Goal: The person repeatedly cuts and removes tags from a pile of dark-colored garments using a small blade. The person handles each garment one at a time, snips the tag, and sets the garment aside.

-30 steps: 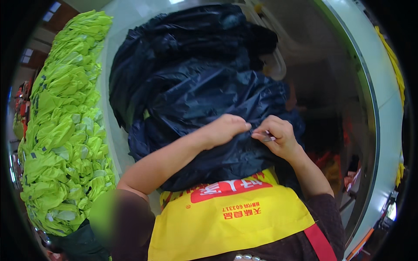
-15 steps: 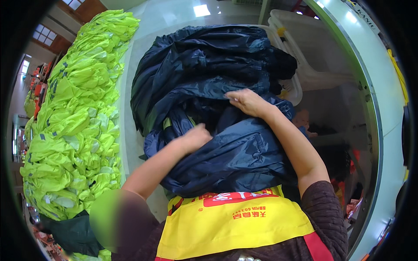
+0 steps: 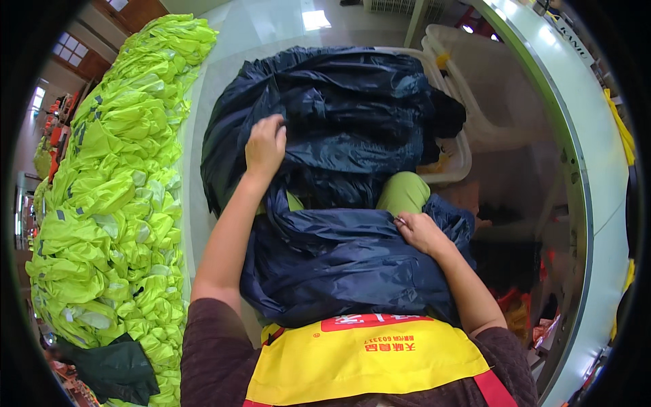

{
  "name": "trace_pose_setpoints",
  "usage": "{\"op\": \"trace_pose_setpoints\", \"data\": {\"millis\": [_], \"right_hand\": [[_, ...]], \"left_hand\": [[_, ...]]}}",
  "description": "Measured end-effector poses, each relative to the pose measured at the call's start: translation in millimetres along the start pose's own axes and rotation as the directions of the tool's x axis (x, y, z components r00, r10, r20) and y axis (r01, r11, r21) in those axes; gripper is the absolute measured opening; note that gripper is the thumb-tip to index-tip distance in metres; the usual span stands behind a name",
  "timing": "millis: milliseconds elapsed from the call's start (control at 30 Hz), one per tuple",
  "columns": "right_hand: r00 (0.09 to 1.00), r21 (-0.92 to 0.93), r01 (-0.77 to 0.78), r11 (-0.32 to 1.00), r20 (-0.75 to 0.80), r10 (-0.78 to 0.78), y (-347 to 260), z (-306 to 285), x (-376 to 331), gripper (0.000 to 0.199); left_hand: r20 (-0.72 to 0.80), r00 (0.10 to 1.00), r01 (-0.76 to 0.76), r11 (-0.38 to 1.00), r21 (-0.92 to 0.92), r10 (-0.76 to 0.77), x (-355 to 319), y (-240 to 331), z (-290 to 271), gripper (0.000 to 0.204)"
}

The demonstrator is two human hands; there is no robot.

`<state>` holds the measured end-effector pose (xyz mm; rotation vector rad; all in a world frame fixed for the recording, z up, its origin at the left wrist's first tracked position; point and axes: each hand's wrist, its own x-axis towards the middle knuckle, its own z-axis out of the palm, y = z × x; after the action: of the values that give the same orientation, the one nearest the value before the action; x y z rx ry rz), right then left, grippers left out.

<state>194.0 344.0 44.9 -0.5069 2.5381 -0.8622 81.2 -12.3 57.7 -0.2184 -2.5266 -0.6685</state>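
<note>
A heap of dark navy, shiny garments (image 3: 352,95) lies in front of me, its cloth gathered in long folds. My left hand (image 3: 266,148) is closed at the left of this heap, pinching a raised fold. Across my lap is spread another navy garment (image 3: 339,261). At its far edge, my right hand (image 3: 422,233) is closed with its fingertips on the cloth. A small pale spot shows at those fingertips, too small to make out. Between heap and lap, a green-clad knee (image 3: 405,192) shows beside the right hand.
Bright yellow-green garments (image 3: 129,176) are piled high along the left. A dark green cloth (image 3: 119,366) lies at their near end. Translucent plastic bins (image 3: 451,169) stand behind and right of the navy heap. A pale table with a metal edge (image 3: 576,163) curves along the right.
My left hand has moved up and away from me onto the heap. My right hand has come down towards my lap, and the navy cloth has shifted nearer, uncovering the knee.
</note>
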Motion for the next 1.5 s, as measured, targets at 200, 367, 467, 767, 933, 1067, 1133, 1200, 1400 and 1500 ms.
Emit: {"op": "trace_pose_setpoints", "data": {"millis": [200,367,467,767,933,1067,1133,1200,1400,1500], "right_hand": [[0.995,0.015,-0.043,0.999,-0.090,0.045,-0.3,1.6,1.2,0.024],[0.987,0.099,-0.021,0.995,-0.154,0.036,0.3,2.1,-0.1,0.025],[0.968,0.227,-0.013,0.974,-0.241,0.069,-5.3,-4.9,-3.1,0.023],[0.760,0.979,0.200,0.045,-0.184,0.624,45.7,-27.2,34.4,0.023],[0.829,0.748,0.213,0.629,-0.479,0.289,10.7,-55.9,104.2,0.035],[0.857,0.307,0.139,0.942,-0.513,0.041,-5.9,-47.3,160.8,0.055],[0.935,0.210,0.019,0.978,-0.351,0.057,-12.1,-40.3,165.3,0.058],[0.973,0.111,-0.116,0.987,-0.184,0.135,-7.4,-36.5,163.9,0.057],[0.897,0.055,-0.105,0.993,-0.426,0.118,2.2,-22.0,140.0,0.060],[0.945,0.110,-0.097,0.989,-0.301,0.126,8.5,-14.9,139.3,0.060]], "left_hand": [[0.031,0.777,0.612,0.767,0.193,-0.628,77.5,-71.3,58.9,0.070],[0.214,0.875,0.435,0.899,0.044,-0.434,53.7,-101.1,58.9,0.041],[0.108,0.971,0.232,0.942,-0.244,-0.212,20.4,-58.7,10.2,0.040],[0.484,0.846,-0.200,0.975,-0.098,0.223,-120.0,42.8,-170.7,0.036],[0.722,0.583,-0.191,0.927,-0.322,0.371,-134.5,120.2,-202.7,0.031],[0.759,0.517,-0.125,0.912,-0.391,0.396,-137.2,149.1,-212.5,0.026],[0.806,0.519,-0.067,0.953,-0.295,0.286,-145.5,139.9,-216.0,0.024],[0.832,0.535,0.024,0.982,-0.189,0.147,-145.6,129.8,-223.7,0.022],[0.749,0.655,-0.064,0.982,0.180,-0.094,-170.9,48.9,-216.3,0.050],[0.838,0.529,-0.307,0.890,0.336,-0.134,-180.3,22.8,-206.8,0.050]]}}
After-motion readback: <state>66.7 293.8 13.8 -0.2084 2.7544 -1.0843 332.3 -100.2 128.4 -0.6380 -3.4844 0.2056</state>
